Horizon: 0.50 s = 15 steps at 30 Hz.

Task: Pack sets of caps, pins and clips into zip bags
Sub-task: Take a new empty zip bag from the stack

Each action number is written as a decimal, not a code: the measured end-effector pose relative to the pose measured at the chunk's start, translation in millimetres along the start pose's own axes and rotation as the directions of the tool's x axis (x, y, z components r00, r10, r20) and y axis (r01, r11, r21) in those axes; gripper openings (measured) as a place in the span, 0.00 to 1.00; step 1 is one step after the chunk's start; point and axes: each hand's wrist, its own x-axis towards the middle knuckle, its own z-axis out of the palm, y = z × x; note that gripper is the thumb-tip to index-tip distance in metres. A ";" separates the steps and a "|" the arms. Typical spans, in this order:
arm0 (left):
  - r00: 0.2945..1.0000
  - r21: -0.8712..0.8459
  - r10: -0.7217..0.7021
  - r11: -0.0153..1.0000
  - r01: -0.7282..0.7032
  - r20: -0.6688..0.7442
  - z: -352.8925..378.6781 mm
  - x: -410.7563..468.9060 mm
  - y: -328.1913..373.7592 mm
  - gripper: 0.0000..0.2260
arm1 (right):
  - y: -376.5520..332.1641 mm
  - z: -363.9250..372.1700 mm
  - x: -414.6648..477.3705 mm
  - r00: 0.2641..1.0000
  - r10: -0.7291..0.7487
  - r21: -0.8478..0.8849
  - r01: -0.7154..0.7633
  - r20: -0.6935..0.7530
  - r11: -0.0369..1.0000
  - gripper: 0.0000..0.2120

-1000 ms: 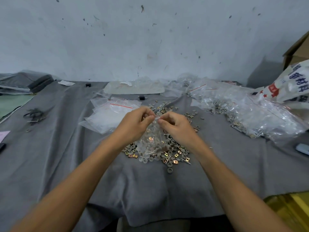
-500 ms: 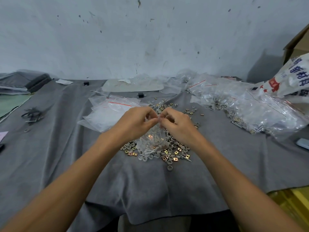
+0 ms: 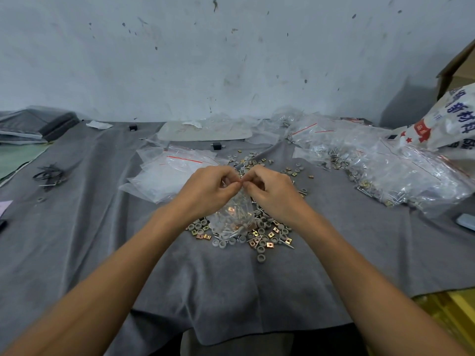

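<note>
Landmark = loose pile point(image 3: 259, 235) of grey caps, pins and brass square clips, mid-cloth.

- Nearest: the front edge of the grey cloth point(image 3: 231, 291) droops over the table lip, below the pile. Plain wrinkled cloth runs from that edge up to the pile. Both forearms cross it.
- Near right of the pile: the cloth edge ends and a yellow surface point(image 3: 452, 312) shows past it.
- At the pile: zip bag point(image 3: 232, 214) held upright above the pile's near-left part. Pins, caps and a copper-coloured clip are visible inside. Can't tell whether its bottom touches the pile.
- Left hand point(image 3: 205, 187) and right hand point(image 3: 272, 187) each pinch the bag's top edge, thumb against forefinger. Their fingertips almost meet at the middle.
- Left of the pile: a wide strip of plain cloth, then black ties point(image 3: 50, 173) well apart, near the left cloth edge.
- Just beyond-left of the pile: a stack of empty zip bags point(image 3: 164, 176), close to the left hand.
- Right of the pile: a lane of cloth, then a grey object point(image 3: 466, 222) at the frame edge.
- Beyond-right: a heap of filled bags point(image 3: 398, 173), with a printed sack point(image 3: 442, 119) behind it.
- Beyond the pile: scattered loose parts, a small black block point(image 3: 217, 145), a flat white tray point(image 3: 203, 131), then the wall point(image 3: 231, 60).
</note>
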 end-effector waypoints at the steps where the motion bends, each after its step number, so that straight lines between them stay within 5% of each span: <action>1: 1.000 -0.014 -0.013 1.000 0.013 0.000 -0.4 -0.1 -1.5 0.04 | 0.2 -0.6 -0.1 1.000 -0.001 0.001 0.001 0.002 1.000 0.02; 15: 0.999 -0.040 -0.034 0.999 0.034 -0.001 -3.6 -1.3 -1.6 0.03 | -5.4 -3.1 0.2 1.000 -0.008 0.008 0.008 0.019 1.000 0.01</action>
